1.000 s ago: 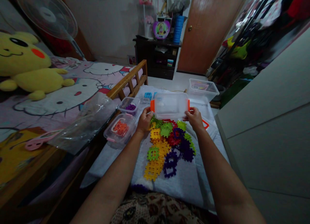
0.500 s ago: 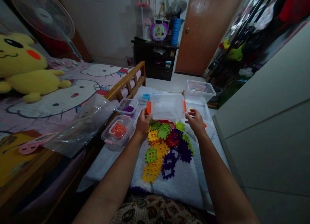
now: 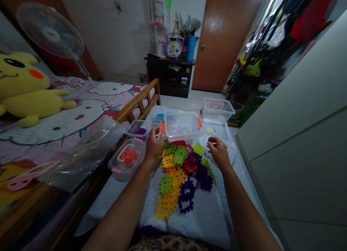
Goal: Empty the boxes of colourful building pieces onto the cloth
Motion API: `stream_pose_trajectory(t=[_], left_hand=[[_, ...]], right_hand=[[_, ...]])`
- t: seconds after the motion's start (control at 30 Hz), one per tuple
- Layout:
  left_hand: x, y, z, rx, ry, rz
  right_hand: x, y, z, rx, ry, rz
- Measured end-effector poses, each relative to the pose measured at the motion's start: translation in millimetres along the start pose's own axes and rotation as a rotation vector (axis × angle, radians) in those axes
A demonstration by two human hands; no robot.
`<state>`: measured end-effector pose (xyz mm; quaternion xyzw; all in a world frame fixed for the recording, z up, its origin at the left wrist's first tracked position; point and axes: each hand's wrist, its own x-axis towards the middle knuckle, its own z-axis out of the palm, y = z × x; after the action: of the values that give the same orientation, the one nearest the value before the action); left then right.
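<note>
"Where did your left hand stand?"

"At eleven o'clock, with its fingers loosely curled, neither spread nor pressed together. It was just beside the lower-left corner of a clear rectangular plastic box with orange side latches, which sat at twelve. I couldn't tell whether your fingers touched the box."

"And your right hand?"

"At one o'clock, with its fingers curled inward over the edge of a clear plastic lid. A small orange piece showed at your fingertips, but I couldn't tell whether you were pinching it."

"What lay between your hands?"

"A loose heap of interlocking square plastic tiles in yellow, green, purple and red, spread over a white fleece blanket. The heap ran from just below the box back toward you."

"What else was close by?"

"A small clear tub of purple pieces sat at eleven, and a clear tub of orange pieces at ten. Farther off at one stood a clear lidded tub. At ten, past a crumpled clear plastic bag and a wooden bed rail, a yellow Pikachu plush sat on a bed with a Hello Kitty cover."
</note>
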<state>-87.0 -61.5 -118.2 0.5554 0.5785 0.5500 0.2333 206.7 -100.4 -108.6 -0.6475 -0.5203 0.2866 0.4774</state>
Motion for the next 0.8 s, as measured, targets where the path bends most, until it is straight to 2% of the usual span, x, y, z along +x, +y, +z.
stream_pose_trajectory(t=[0.13, 0.33, 0.43, 0.53, 0.7, 0.8], left_hand=[[-5.6, 6.7, -3.6, 0.019, 0.019, 0.08], [-14.5, 10.9, -0.9, -0.006, 0.024, 0.085], [-16.5, 13.4, -0.3, -0.023, -0.007, 0.084], [-16.4, 17.8, -1.2, -0.036, -0.043, 0.078], [-17.1, 25.8, -5.4, -0.131, -0.179, 0.026], [-22.6, 31.7, -17.1, -0.156, -0.355, -0.026]], right_hand=[[-9.9, 0.7, -3.7, 0.032, 0.014, 0.027], [-18.3, 0.4, -11.0, 0.039, 0.075, 0.083], [-26.2, -4.0, -11.8, 0.07, 0.051, 0.082], [-35.2, -10.7, -10.1, 0.085, -0.033, 0.066], [-49.6, -18.1, -3.7, 0.061, -0.155, 0.029], [-59.0, -18.5, -1.4, 0.04, -0.227, 0.018]])
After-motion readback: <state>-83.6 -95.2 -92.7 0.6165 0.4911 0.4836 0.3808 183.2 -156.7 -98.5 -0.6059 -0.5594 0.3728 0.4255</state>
